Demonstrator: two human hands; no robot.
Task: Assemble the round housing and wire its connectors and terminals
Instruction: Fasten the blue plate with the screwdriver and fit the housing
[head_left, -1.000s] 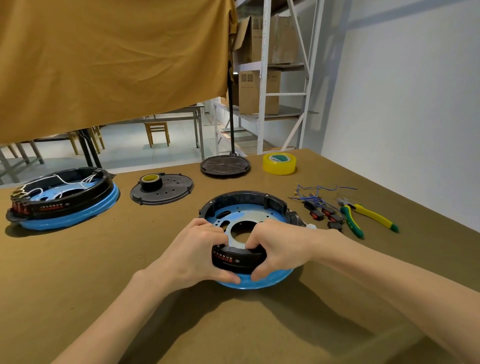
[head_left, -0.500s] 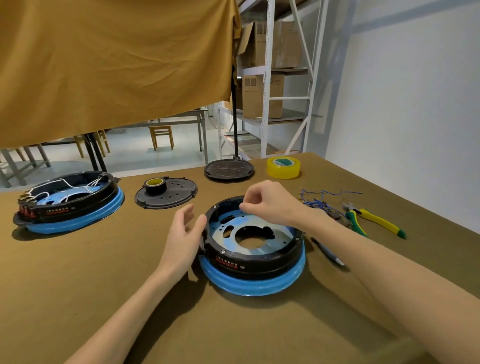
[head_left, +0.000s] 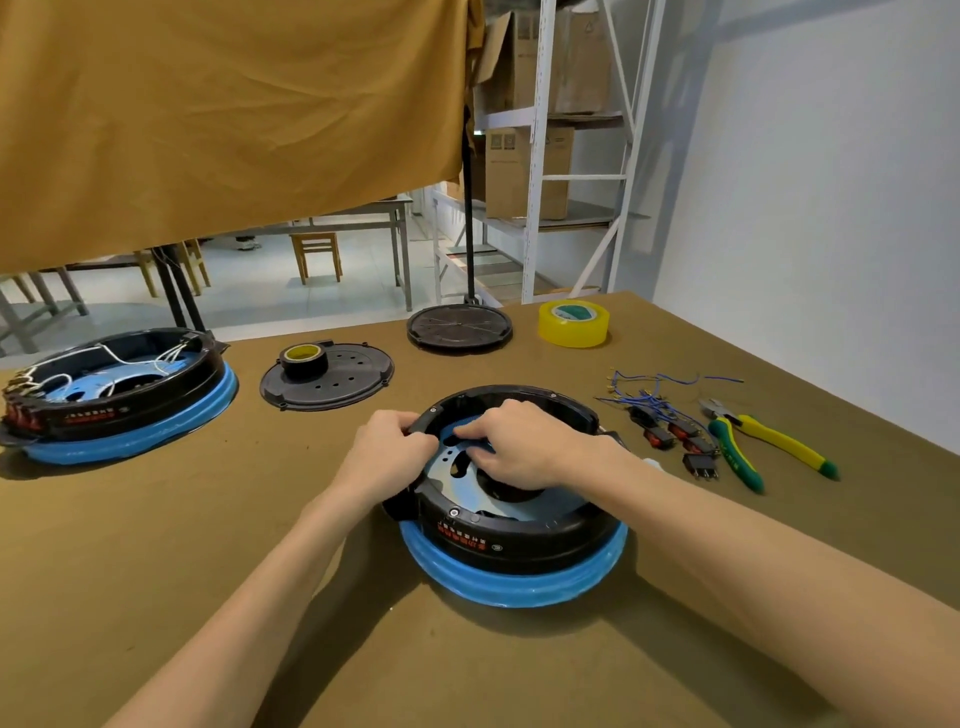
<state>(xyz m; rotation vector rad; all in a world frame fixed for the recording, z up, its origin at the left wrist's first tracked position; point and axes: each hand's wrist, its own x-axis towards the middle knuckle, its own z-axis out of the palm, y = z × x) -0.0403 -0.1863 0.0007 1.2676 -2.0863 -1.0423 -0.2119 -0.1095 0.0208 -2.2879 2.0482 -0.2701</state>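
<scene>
On brown table (head_left: 156, 571), both hands' fingers grip black, blue-rimmed round housing (head_left: 519, 545).

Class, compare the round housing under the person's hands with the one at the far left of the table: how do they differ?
The near housing shows no wires inside; the left housing holds white wires. The left hand grips the near housing's rim and the right hand reaches inside it; the left housing sits untouched. Both are black rings on blue bases.
</scene>
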